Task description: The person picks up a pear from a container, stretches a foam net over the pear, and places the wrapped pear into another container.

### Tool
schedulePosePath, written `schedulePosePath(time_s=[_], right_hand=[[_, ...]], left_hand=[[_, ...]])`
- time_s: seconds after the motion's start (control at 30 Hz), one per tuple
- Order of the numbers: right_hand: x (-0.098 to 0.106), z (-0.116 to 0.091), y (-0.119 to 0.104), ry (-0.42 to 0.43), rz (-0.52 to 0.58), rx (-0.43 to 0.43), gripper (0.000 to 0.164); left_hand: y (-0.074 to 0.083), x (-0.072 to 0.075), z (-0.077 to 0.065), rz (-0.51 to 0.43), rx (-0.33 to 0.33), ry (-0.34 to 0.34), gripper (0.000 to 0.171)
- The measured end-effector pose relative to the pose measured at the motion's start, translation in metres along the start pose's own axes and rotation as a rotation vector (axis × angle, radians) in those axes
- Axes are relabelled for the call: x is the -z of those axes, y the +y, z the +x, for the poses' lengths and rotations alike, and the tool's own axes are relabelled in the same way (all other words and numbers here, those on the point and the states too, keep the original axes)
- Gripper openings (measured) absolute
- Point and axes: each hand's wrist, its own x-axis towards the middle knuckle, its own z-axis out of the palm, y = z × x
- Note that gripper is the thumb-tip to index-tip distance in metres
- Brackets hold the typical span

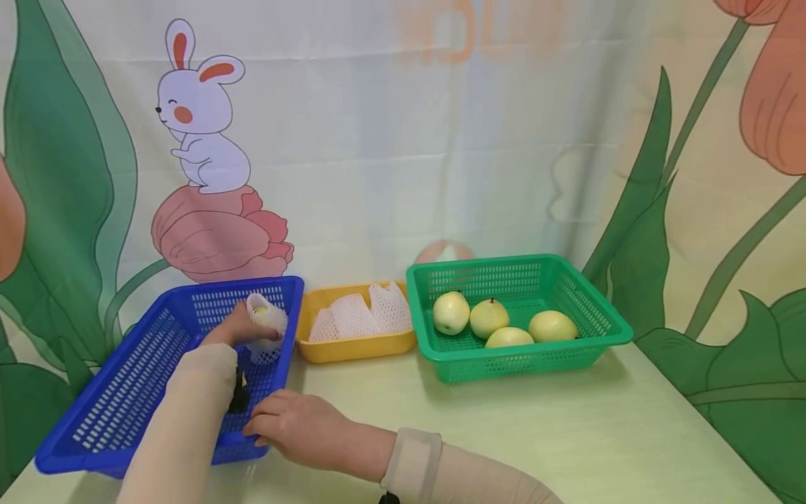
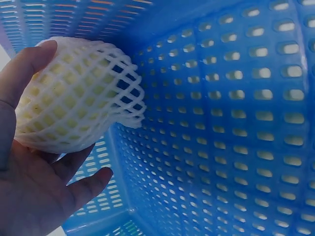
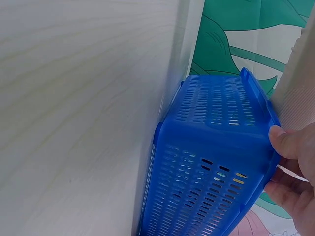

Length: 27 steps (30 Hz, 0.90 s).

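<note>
Inside the blue basket (image 1: pixel 217 288), near its back right corner, my left hand (image 1: pixel 238 327) holds a pale yellow pear in a white foam net (image 2: pixel 74 96). In the left wrist view the thumb lies over the top of the netted fruit and fingers are below it; the net's loose end points toward the basket wall. My right hand (image 1: pixel 308 430) pinches the near right corner of the basket's rim, with the thumb (image 3: pixel 284 142) on one side and fingers on the other in the right wrist view. My left forearm hides part of the basket's inside.
A yellow basket (image 1: pixel 359 348) with several white foam nets (image 1: pixel 355 315) stands right of the blue one. Farther right is a green basket (image 1: pixel 522 365) holding several bare pears (image 1: pixel 490 320). A printed curtain (image 1: pixel 371 154) hangs behind the pale tabletop (image 1: pixel 504 413).
</note>
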Motion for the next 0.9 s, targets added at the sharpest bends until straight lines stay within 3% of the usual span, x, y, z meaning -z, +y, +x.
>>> schedulePosePath(time_s=[0.33,0.47,0.57,0.67,0.9], right_hand=[[-0.001,0.000,-0.002,0.014,0.005,0.004,0.020],[-0.003,0.000,-0.003,0.002,0.018,0.006,0.021],[-0.003,0.000,-0.004,-0.017,0.033,0.001,0.022],[0.001,-0.001,-0.004,-0.029,0.040,-0.006,0.023],[0.013,-0.008,0.001,0.028,0.083,0.005,0.023]], left_hand=[[-0.009,0.002,-0.001,0.006,-0.036,-0.015,0.099],[-0.010,0.009,-0.004,0.032,-0.014,-0.061,0.103],[-0.004,0.017,-0.010,0.075,-0.008,-0.055,0.104],[0.008,0.025,-0.018,0.113,-0.023,-0.004,0.100],[0.045,0.039,-0.046,0.182,-0.216,0.199,0.061]])
